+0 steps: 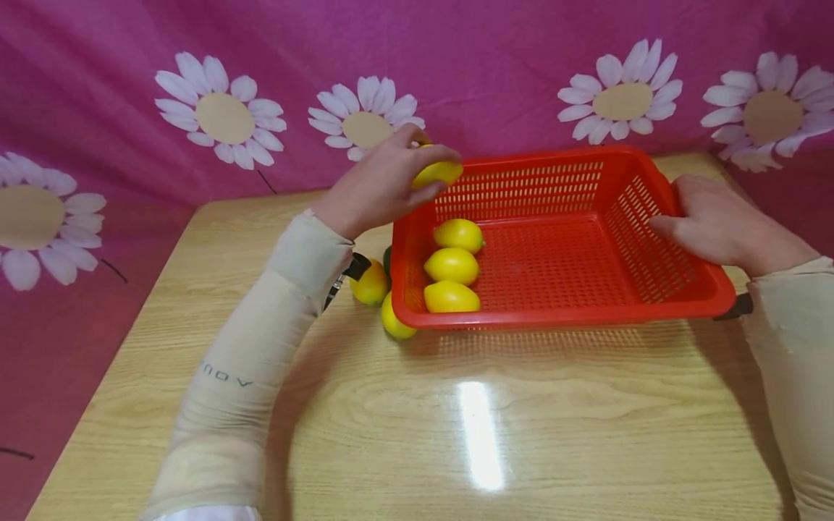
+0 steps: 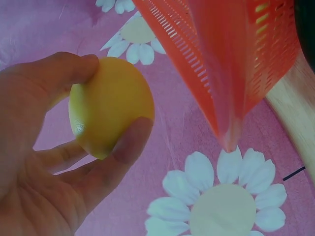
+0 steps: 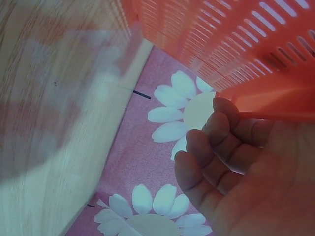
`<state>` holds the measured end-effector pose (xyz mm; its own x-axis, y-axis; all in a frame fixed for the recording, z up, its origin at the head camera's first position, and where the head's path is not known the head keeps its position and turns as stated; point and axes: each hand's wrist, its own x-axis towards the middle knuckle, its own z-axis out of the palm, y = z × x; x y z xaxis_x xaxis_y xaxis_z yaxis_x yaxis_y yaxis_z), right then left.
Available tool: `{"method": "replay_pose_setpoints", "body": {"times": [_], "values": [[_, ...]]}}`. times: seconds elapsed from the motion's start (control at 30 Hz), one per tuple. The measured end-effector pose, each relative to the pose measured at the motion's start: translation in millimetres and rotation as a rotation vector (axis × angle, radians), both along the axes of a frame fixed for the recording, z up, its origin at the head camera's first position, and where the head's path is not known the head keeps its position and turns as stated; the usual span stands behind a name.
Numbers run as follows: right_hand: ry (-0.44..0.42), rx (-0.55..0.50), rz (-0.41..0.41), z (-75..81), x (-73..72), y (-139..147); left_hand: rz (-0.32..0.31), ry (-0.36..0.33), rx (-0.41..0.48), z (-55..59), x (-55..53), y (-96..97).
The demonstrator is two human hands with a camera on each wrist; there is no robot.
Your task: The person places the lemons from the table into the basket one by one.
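Note:
My left hand [image 1: 381, 181] pinches a yellow lemon [image 2: 112, 105] between thumb and fingers, above the left back corner of a red plastic basket [image 1: 560, 315]. My right hand [image 1: 723, 224] grips the basket's right rim, thumb on the inside and fingers under the outer lip in the right wrist view. In a row along the basket's left end lie three lemons: a back one [image 1: 458, 235], a middle one [image 1: 452, 267] and a front one [image 1: 452, 297]. The rest of the basket's slotted floor is bare red.
Outside the basket's left wall, a yellow-orange fruit [image 1: 370, 284] and another lemon [image 1: 397, 322] sit on the wooden table [image 1: 391, 420]. A dark green thing [image 1: 387, 260] is mostly hidden behind the basket wall. Pink flowered cloth [image 1: 482, 72] hangs behind the table.

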<state>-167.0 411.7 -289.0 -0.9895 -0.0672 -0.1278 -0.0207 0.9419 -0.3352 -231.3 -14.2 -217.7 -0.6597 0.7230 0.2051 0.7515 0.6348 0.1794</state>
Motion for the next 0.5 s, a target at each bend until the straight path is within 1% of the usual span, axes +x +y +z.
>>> {"method": "replay_pose_setpoints", "body": {"times": [0.2, 0.5], "values": [[0.006, 0.007, 0.003, -0.1, -1.3, 2, -0.02, -0.011, -0.028, 0.2, 2.8, 7.6], [0.026, 0.009, 0.008, -2.2, -2.2, 1, -0.076, -0.009, -0.069, -0.6, 11.3, 16.6]]}}
